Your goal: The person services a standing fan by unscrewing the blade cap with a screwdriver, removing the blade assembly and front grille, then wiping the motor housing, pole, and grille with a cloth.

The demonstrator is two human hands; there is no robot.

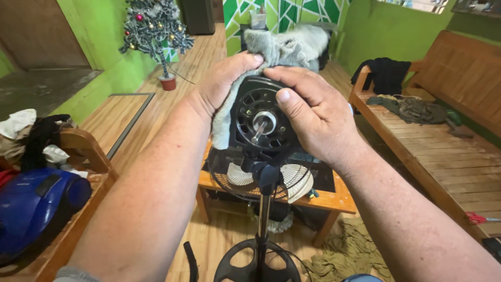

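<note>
Right now your fan motor housing (259, 122) sits atop its upright stand pole (264, 209), shaft aimed straight at you. Your right hand (313, 112) wraps its side, thumb pressed on the front. Your left hand (222, 83) presses a grey cloth (282, 49) against it. Below, the fan guard (235, 177) lies on the desk (334, 201).

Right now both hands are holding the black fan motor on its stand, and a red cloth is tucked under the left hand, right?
Not quite: the cloth is grey, not red, as the head view shows. The rest holds: both the left hand and the right hand grip the black fan motor on its stand, with the cloth under the left hand.
</note>
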